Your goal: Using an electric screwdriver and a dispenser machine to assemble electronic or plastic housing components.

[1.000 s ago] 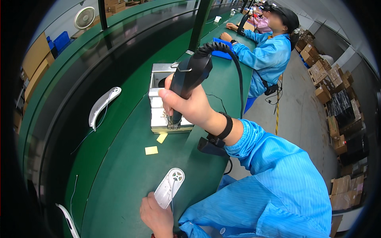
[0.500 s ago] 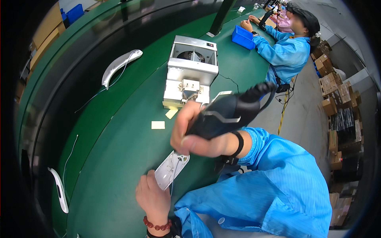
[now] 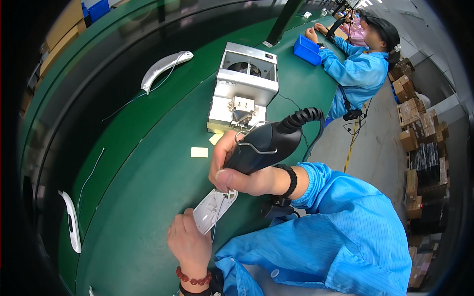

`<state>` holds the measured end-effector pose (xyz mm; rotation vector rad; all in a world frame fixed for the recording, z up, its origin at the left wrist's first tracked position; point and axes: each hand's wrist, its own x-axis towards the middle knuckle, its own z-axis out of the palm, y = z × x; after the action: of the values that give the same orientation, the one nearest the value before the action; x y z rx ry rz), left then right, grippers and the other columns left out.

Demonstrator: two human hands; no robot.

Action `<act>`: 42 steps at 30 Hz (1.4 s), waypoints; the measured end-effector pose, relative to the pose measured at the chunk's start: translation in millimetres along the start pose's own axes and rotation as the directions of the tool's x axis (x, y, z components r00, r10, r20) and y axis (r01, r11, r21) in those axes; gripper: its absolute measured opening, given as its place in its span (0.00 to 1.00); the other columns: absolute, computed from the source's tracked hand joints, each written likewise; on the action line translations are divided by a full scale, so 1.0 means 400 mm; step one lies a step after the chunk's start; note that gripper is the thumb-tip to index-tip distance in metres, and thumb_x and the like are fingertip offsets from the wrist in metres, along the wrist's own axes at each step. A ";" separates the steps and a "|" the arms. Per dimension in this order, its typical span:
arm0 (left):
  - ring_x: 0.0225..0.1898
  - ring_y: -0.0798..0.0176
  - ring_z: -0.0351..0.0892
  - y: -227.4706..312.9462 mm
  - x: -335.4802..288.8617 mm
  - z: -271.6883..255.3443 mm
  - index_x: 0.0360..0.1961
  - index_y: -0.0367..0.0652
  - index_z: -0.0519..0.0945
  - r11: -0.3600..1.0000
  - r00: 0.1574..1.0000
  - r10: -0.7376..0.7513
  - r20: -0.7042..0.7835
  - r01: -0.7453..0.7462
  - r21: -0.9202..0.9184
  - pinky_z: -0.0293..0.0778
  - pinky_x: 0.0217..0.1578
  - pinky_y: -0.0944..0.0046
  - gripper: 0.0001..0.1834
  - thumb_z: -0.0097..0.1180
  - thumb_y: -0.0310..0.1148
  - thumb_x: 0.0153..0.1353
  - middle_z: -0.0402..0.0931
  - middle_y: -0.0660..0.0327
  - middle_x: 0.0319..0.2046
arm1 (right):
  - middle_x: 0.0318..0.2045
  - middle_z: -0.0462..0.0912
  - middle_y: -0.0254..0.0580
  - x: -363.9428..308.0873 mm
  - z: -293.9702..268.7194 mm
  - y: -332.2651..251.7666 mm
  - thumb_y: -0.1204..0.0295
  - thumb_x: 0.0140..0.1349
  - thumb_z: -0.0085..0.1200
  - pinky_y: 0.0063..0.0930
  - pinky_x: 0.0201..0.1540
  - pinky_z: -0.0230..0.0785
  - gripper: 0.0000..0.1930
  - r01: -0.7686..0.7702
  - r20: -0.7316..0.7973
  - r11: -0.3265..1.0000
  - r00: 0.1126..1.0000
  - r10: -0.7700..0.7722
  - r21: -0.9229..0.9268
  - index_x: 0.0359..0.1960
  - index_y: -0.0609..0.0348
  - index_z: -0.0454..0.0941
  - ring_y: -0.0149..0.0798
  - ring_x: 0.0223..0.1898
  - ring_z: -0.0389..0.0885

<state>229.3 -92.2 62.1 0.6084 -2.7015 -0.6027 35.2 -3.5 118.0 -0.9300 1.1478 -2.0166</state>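
Note:
My right hand (image 3: 237,170) is wrapped round a black electric screwdriver (image 3: 259,145) with a wire hanging loop and a coiled cord. Its tip end is hidden behind my fingers, over the upper end of a white plastic shell (image 3: 208,211). The shell lies with its hollow inside facing up, and a thin grey-blue wire (image 3: 216,224) runs out of it. At the shell's lower left edge my left hand (image 3: 189,241) grips it, fingers curled against the side.
Beyond my right hand stands a silver screw feeder (image 3: 244,86). Pale yellow paper pieces (image 3: 199,152) lie before it. White curved shells with wires (image 3: 165,69) (image 3: 70,222) rest on the green belt at left. A blue bin (image 3: 307,49) sits near a co-worker (image 3: 358,69).
The screwdriver's body has swung slightly left, and its cord end has come down a little. The white shells on the belt have shifted away from me. My left hand stays on its shell.

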 end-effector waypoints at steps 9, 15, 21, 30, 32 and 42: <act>0.35 0.43 0.76 -0.004 -0.012 -0.015 0.45 0.37 0.74 1.000 1.000 -0.017 0.013 0.017 -0.008 0.72 0.35 0.50 0.25 0.65 0.22 0.41 0.72 0.52 0.33 | 0.21 0.74 0.32 -0.001 0.002 0.017 0.83 0.58 0.59 0.20 0.20 0.63 0.09 0.072 0.040 0.997 0.997 -0.071 -0.038 0.33 0.59 0.70 0.23 0.19 0.73; 0.33 0.43 0.76 -0.016 -0.013 0.001 0.45 0.37 0.75 1.000 0.999 -0.003 -0.038 0.003 -0.005 0.72 0.34 0.50 0.24 0.65 0.22 0.42 0.73 0.53 0.32 | 0.21 0.76 0.41 0.004 -0.006 0.021 0.80 0.63 0.54 0.25 0.23 0.68 0.09 0.013 0.138 0.993 0.990 0.003 -0.114 0.38 0.61 0.64 0.30 0.21 0.75; 0.33 0.43 0.76 -0.019 -0.011 0.005 0.45 0.37 0.75 1.000 0.998 0.009 -0.055 -0.009 -0.007 0.72 0.33 0.50 0.24 0.65 0.22 0.42 0.73 0.53 0.32 | 0.21 0.76 0.40 0.009 -0.004 0.032 0.81 0.63 0.53 0.25 0.23 0.69 0.08 0.071 0.158 0.980 0.987 -0.042 -0.184 0.36 0.62 0.65 0.29 0.21 0.75; 0.33 0.43 0.76 -0.033 -0.020 0.002 0.45 0.36 0.74 1.000 0.999 -0.007 -0.045 0.007 0.000 0.72 0.33 0.50 0.25 0.64 0.21 0.42 0.73 0.52 0.32 | 0.19 0.76 0.40 0.024 0.022 0.031 0.80 0.63 0.55 0.22 0.21 0.68 0.08 0.005 0.110 0.983 0.994 0.015 -0.181 0.35 0.63 0.67 0.28 0.18 0.75; 0.34 0.43 0.76 -0.038 -0.022 0.004 0.45 0.36 0.74 1.000 0.999 -0.002 -0.048 0.002 -0.001 0.72 0.33 0.50 0.25 0.64 0.21 0.42 0.72 0.52 0.32 | 0.19 0.76 0.39 0.025 0.024 0.031 0.80 0.63 0.55 0.22 0.21 0.68 0.07 -0.033 0.110 0.980 0.992 0.055 -0.194 0.33 0.63 0.68 0.28 0.19 0.75; 0.34 0.44 0.74 -0.038 -0.074 -0.036 0.46 0.37 0.74 1.000 0.999 0.003 -0.053 -0.002 0.004 0.70 0.34 0.49 0.26 0.65 0.23 0.41 0.71 0.52 0.32 | 0.18 0.73 0.41 0.053 0.004 -0.080 0.69 0.67 0.55 0.33 0.23 0.68 0.10 0.293 0.060 0.956 0.955 -0.291 -0.030 0.38 0.58 0.66 0.35 0.17 0.73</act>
<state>265.2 -95.8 61.6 0.6133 -2.6538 -0.5728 19.4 -7.4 152.8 -1.2283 1.0727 -2.1900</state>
